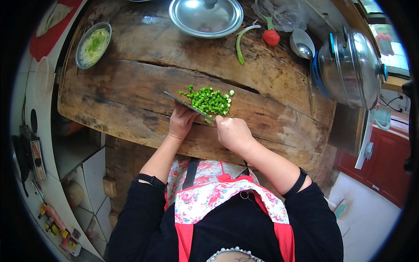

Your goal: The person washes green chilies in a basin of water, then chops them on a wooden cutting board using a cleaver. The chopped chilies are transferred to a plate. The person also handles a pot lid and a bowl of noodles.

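Observation:
My right hand point(234, 132) is closed around the handle of a kitchen knife point(188, 105), whose broad blade is tilted above the wooden table point(131, 88). My left hand point(181, 121) is against the near side of the blade. Its fingertips are hidden, so their hold is unclear. Just beyond the blade lies a loose heap of chopped green scallion point(211, 100), with pale round slices along its right side. A few bits sit at the blade's near edge, between my hands.
A metal bowl of food topped with chopped greens point(95, 46) stands left. Far back are a domed metal lid point(206, 16), a scallion stalk point(240, 42) and a red-and-green utensil point(271, 36). Right are a bowl with a ladle point(301, 44) and a lidded steamer pot point(350, 68). A crack crosses the tabletop.

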`<action>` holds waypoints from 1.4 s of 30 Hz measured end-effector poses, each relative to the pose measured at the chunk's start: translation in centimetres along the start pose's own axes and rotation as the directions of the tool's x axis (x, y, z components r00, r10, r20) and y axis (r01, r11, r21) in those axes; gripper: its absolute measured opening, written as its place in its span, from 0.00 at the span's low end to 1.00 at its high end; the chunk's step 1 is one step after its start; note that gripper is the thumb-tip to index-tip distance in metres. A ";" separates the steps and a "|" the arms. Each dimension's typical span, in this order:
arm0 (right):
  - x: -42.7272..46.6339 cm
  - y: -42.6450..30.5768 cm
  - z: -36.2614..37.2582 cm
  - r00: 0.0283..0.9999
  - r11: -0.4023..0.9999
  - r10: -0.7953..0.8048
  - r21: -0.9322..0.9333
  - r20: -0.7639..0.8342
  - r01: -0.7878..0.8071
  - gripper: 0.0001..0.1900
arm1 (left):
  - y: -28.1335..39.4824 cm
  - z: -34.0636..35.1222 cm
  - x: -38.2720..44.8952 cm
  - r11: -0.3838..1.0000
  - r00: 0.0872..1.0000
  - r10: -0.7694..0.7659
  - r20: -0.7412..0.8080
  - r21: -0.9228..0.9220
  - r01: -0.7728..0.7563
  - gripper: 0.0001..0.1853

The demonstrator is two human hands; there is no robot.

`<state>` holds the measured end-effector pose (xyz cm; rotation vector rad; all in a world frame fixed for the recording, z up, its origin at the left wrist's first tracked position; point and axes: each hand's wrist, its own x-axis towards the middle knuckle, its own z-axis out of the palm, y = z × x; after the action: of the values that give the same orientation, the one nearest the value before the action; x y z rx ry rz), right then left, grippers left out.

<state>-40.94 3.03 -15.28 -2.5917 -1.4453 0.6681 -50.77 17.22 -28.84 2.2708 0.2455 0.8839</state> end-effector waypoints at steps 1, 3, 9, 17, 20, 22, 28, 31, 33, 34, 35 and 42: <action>0.2 0.1 0.4 1.000 1.000 -0.014 0.001 -0.018 0.014 0.03 | -0.2 0.0 0.0 1.000 1.000 0.016 0.009 -0.007 -0.016 0.08; 1.6 0.2 1.8 1.000 1.000 0.003 0.017 -0.027 -0.002 0.03 | -0.4 0.0 -0.1 1.000 0.999 0.020 0.041 -0.022 -0.019 0.08; 1.8 1.1 3.7 0.987 0.993 -0.029 0.104 -0.161 0.046 0.04 | -0.2 -0.5 -0.4 0.997 0.997 0.057 0.056 0.047 -0.059 0.10; -0.4 0.4 0.6 0.999 1.000 -0.021 -0.001 0.037 0.021 0.03 | -0.3 -0.6 -0.8 1.000 0.995 0.012 0.099 0.022 -0.014 0.08; 0.3 -0.1 1.8 1.000 1.000 -0.011 -0.018 -0.019 0.011 0.04 | -0.3 -0.6 -0.9 1.000 0.994 0.008 0.107 0.028 -0.011 0.08; 0.8 -0.1 3.0 0.999 1.000 -0.008 -0.011 -0.036 0.008 0.04 | -0.2 -0.8 -0.9 1.000 0.993 0.006 0.116 0.020 -0.009 0.07; 0.5 0.7 3.3 0.981 0.992 -0.030 0.116 -0.194 0.053 0.03 | 0.4 -1.5 -1.0 0.997 0.992 0.058 0.111 0.041 -0.063 0.07; -0.5 0.8 2.1 0.994 0.995 0.010 0.096 -0.105 0.000 0.04 | 0.4 -0.9 -1.2 1.000 0.995 0.016 0.094 -0.011 -0.015 0.07; -0.9 0.6 1.7 0.999 0.998 0.036 0.045 -0.022 -0.035 0.05 | 0.2 -0.6 -1.4 1.000 0.994 -0.004 0.108 -0.016 0.005 0.08; -0.9 0.5 1.7 0.999 0.999 0.045 0.015 0.007 -0.045 0.05 | 0.0 -0.5 -1.5 1.000 0.993 -0.003 0.118 -0.015 0.005 0.08; -0.8 0.4 1.8 0.998 0.998 0.054 -0.013 0.030 -0.053 0.05 | -0.2 -0.5 -1.5 1.000 0.992 -0.003 0.128 -0.013 0.005 0.07; 0.6 0.8 3.8 0.994 0.997 0.012 0.080 -0.112 -0.003 0.03 | 0.9 -1.6 -1.0 0.999 0.985 -0.042 0.170 -0.015 0.045 0.14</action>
<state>-41.63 2.56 -19.14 -2.5315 -1.3485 0.5594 -52.63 16.97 -27.93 2.2982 0.2083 0.6634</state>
